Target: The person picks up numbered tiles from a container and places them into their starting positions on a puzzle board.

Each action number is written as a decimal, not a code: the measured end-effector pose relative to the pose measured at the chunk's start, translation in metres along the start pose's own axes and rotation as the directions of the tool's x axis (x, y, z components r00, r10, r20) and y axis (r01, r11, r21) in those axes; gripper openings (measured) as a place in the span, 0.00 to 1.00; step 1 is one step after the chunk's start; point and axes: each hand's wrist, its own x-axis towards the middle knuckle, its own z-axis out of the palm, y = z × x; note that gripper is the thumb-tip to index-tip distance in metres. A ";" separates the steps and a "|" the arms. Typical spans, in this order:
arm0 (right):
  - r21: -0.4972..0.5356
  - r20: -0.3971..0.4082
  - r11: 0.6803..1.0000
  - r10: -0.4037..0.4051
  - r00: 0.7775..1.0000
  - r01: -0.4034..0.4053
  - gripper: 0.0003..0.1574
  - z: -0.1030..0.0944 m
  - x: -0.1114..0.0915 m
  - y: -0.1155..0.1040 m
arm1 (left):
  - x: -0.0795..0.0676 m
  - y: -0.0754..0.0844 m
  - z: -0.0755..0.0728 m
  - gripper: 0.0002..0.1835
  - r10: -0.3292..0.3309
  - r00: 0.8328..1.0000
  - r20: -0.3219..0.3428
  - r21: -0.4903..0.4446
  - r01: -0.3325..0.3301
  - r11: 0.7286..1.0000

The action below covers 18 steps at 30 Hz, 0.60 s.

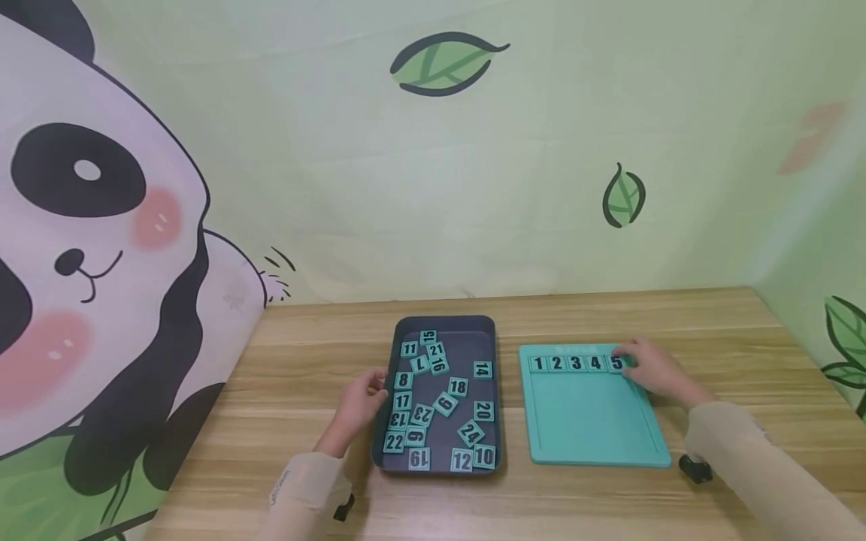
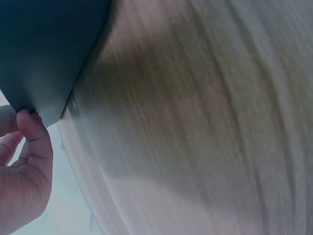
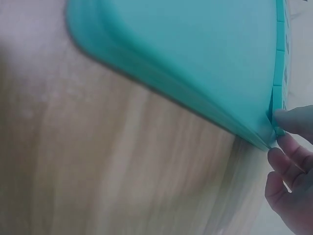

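In the head view a dark grey tray (image 1: 467, 342) holds many loose teal tiles with black numbers. My left hand (image 1: 360, 402) is at its left side, and the left wrist view shows thumb and fingers pinching the tray's rim (image 2: 46, 93). To the right lies a teal board (image 1: 595, 421) with tiles 1 to 5 in a row along its top. My right hand (image 1: 655, 368) pinches the number 5 tile (image 1: 616, 363) at the row's right end. In the right wrist view, thumb and finger touch that tile (image 3: 278, 100) by the board's corner.
Both tray and board lie on a wooden table (image 1: 298, 338), a narrow strip of wood between them. Behind stands a wall covering (image 1: 338, 188) printed with a panda and leaves. Tile 14 (image 1: 482, 370) and tile 20 (image 1: 483, 411) lie near the tray's right wall.
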 end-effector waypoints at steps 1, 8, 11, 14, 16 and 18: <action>-0.005 0.003 1.000 0.006 1.000 -0.006 0.22 0.001 0.000 0.000 | 0.000 0.000 0.000 0.17 -0.003 1.000 -0.002 -0.001 0.003 1.000; -0.034 -0.004 0.999 0.024 1.000 -0.024 0.23 0.003 0.001 -0.003 | 0.001 -0.001 0.000 0.17 0.002 1.000 0.005 0.000 -0.002 1.000; -0.045 -0.005 0.998 0.033 0.999 -0.034 0.24 0.003 0.002 -0.004 | 0.001 -0.002 0.000 0.17 0.000 1.000 0.007 0.001 0.000 1.000; -0.052 -0.011 0.998 0.035 0.999 -0.036 0.26 0.002 0.002 -0.007 | 0.001 -0.001 0.000 0.17 0.001 1.000 0.007 0.005 -0.001 1.000; -0.065 -0.028 0.998 0.016 0.999 -0.018 0.26 0.001 0.003 -0.014 | 0.001 -0.001 0.000 0.17 -0.001 1.000 0.006 0.008 0.001 1.000; -0.067 -0.043 0.998 -0.006 0.999 0.003 0.27 -0.001 0.004 -0.024 | 0.001 0.000 0.000 0.17 -0.002 1.000 0.007 0.010 0.002 1.000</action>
